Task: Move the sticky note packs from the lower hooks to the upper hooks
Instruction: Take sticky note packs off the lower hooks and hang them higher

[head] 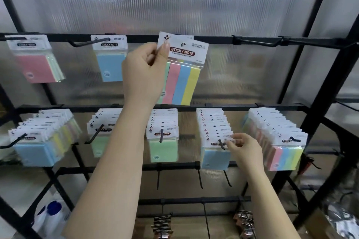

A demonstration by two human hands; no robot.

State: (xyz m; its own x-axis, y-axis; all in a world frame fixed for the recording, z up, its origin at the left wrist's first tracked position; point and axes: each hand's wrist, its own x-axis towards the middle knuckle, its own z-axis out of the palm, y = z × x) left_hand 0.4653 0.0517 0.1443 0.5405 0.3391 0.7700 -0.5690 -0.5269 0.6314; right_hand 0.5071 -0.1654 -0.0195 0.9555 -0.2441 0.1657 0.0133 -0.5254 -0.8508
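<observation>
The sticky note pack (181, 68) — striped green, pink, blue and yellow — is held against the upper rail (213, 39), at 12 o'clock of the view. Its white header card is pinched at the top left corner by the left hand (144, 68), thumb in front, fingers curled behind. Whether the header hole is already threaded on a hook cannot be told; the hook itself is hidden. The pack is best kept square to the rail and slid fully back before release. At 4 o'clock, the front blue pack (214, 156) on a lower hook (222, 144) is pinched at its header by the right hand (243, 148) — it should be drawn straight along the hook, so that the packs behind are not dragged off.
</observation>
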